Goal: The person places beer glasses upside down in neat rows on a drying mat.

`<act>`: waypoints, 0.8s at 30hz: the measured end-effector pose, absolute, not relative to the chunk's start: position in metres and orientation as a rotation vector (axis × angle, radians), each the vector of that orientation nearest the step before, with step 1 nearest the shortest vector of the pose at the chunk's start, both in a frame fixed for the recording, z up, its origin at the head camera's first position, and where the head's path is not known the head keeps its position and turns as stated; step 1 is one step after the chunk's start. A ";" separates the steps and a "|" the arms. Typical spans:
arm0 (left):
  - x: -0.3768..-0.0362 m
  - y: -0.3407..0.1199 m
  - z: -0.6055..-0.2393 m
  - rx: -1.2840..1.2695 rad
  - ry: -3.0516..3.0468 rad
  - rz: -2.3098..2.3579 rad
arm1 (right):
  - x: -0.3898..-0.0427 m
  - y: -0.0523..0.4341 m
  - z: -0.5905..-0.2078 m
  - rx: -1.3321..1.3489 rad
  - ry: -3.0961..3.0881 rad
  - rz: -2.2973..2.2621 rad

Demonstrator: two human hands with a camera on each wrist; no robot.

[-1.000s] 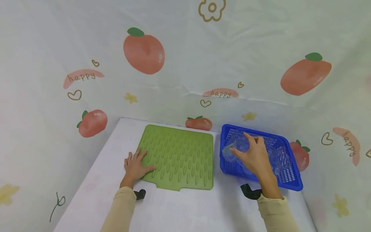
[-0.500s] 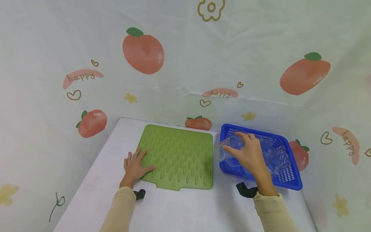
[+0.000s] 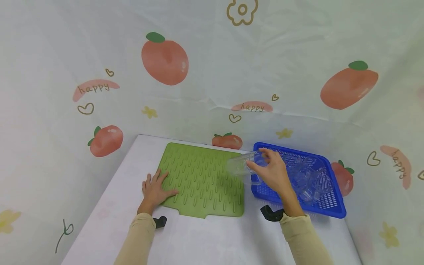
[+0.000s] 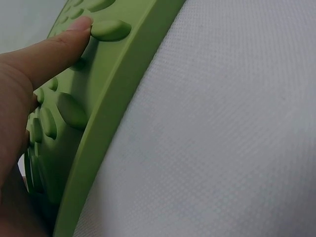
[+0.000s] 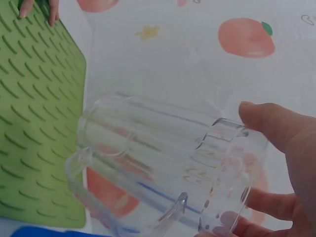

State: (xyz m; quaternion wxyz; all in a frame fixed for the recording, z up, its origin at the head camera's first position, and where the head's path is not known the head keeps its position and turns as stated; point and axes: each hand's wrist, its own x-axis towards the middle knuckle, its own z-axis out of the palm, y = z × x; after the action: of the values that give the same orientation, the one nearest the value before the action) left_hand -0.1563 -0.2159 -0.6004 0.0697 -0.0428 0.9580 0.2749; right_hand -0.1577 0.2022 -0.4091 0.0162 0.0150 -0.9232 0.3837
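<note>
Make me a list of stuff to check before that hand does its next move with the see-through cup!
1. Clear cup gripped: ok, the right hand has its thumb and fingers around it.
2. Clear cup upright: not ok, it is tipped sideways.
3. Green mat flat on the table: ok, it looks flat.
4. Left hand on the mat: ok, it rests at the left edge.
5. Clear cup wholly over the mat: cannot tell; from above it overlaps the right edge, but its height is unclear.
6. Clear cup dry inside: cannot tell.
</note>
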 end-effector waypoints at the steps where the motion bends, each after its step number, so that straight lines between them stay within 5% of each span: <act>1: -0.156 -0.216 -0.600 -0.127 2.885 0.827 | -0.159 0.201 -0.410 0.042 -2.866 1.214; 24: -0.156 -0.216 -0.599 -0.135 2.891 0.823 | -0.180 0.155 -0.446 -0.082 -2.721 1.673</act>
State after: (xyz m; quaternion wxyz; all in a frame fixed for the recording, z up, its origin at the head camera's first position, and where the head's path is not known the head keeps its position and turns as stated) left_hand -0.1559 -0.2161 -0.5994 0.0661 -0.0448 0.9587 0.2728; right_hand -0.1795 0.1552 -0.4461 -0.0267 -0.0257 -0.8513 0.5234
